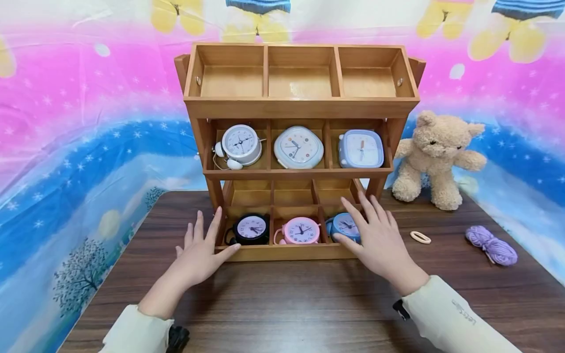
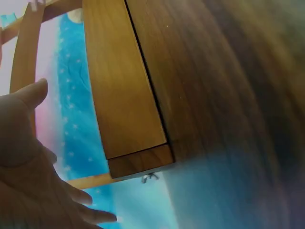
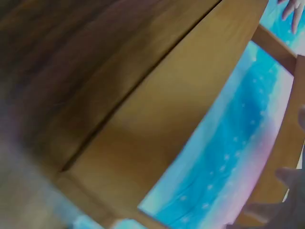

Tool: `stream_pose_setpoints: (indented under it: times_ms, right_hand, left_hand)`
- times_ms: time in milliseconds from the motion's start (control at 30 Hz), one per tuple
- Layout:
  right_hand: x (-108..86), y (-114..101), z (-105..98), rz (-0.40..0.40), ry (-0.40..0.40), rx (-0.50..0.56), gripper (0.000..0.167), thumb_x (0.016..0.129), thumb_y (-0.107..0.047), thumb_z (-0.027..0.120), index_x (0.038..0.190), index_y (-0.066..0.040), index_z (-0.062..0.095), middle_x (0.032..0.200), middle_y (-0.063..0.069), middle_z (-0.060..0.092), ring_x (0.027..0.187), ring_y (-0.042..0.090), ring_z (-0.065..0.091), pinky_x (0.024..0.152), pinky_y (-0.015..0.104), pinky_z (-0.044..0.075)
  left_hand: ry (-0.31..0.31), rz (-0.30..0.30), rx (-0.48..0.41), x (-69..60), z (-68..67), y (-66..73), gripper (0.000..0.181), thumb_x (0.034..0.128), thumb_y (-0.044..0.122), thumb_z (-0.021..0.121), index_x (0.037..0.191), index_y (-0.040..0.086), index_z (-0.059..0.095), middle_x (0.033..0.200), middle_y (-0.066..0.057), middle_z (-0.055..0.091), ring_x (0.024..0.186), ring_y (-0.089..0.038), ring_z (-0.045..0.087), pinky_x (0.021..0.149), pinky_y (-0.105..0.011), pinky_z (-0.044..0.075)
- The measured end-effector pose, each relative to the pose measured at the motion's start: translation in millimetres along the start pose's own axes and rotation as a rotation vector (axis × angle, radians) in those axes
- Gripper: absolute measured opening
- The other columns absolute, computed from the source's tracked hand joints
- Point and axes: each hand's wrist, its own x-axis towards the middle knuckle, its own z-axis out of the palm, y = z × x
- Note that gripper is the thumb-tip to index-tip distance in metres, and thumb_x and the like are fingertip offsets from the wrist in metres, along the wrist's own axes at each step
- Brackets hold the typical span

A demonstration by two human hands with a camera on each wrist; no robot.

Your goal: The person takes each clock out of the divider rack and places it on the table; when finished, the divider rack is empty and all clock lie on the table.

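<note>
A three-tier wooden rack (image 1: 300,108) stands on the table. Its bottom tier holds a black alarm clock (image 1: 252,228), a pink one (image 1: 302,230) and a blue one (image 1: 346,225), one per compartment. In the middle tier sit a white twin-bell clock (image 1: 240,143) lying tilted back, a rounded pale clock (image 1: 298,147) and a lavender-blue square clock (image 1: 362,148). My left hand (image 1: 196,257) is spread at the rack's lower left corner, thumb near the black clock. With fingers spread, my right hand (image 1: 379,240) partly covers the blue clock; whether it touches cannot be told. Neither hand holds anything.
A teddy bear (image 1: 441,157) stands right of the rack. On the right of the brown table (image 1: 282,304) lie a small cream-coloured ring (image 1: 420,237) and a purple yarn skein (image 1: 491,245). A patterned cloth (image 1: 88,147) hangs behind.
</note>
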Motion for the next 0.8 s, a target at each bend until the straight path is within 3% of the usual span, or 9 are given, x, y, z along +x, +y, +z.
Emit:
stream_pose_setpoints:
  times_ms: [167,367,567,800]
  right_hand:
    - [28.1,-31.0,-9.7,-0.224,0.203,-0.010,0.078,0.092,-0.055,0.063,0.157,-0.024,0.032,0.162,0.011,0.025,0.148,0.034,0.020,0.111,0.062,0.025]
    - [71.4,-76.9,-24.0,-0.345,0.206,-0.003,0.075,0.095,-0.055,0.058,0.156,-0.018,0.034,0.162,0.012,0.024,0.149,0.031,0.018,0.113,0.058,0.026]
    - [117.4,-116.8,-38.5,-0.344,0.129,0.013,0.077,0.098,-0.056,0.053,0.158,-0.015,0.029,0.163,0.012,0.021,0.148,0.032,0.022,0.118,0.050,0.023]
    - [161.2,-148.2,-46.5,-0.251,0.051,0.068,0.077,0.095,-0.053,0.059,0.156,-0.014,0.033,0.160,0.015,0.024,0.144,0.035,0.029,0.115,0.049,0.029]
  left_hand:
    - [-0.070,-0.006,-0.109,13.6,-1.4,-6.9,0.107,0.0925,0.061,0.059,0.159,0.013,-0.011,0.158,-0.033,-0.014,0.141,-0.061,0.000,0.104,-0.077,0.017]
    - [-0.122,-0.002,-0.118,30.9,-1.4,-14.3,0.111,0.0909,0.053,0.067,0.159,0.003,-0.006,0.157,-0.037,0.001,0.140,-0.058,0.017,0.105,-0.070,0.029]
    - [-0.136,-0.033,-0.096,43.1,-1.9,-17.0,0.115,0.0870,0.055,0.071,0.157,-0.001,-0.002,0.158,-0.035,0.009,0.141,-0.053,0.022,0.108,-0.065,0.030]
    - [-0.145,-0.060,-0.039,47.7,-5.2,-18.1,0.117,0.0831,0.059,0.072,0.155,-0.008,0.010,0.154,-0.036,0.024,0.139,-0.050,0.031,0.107,-0.062,0.034]
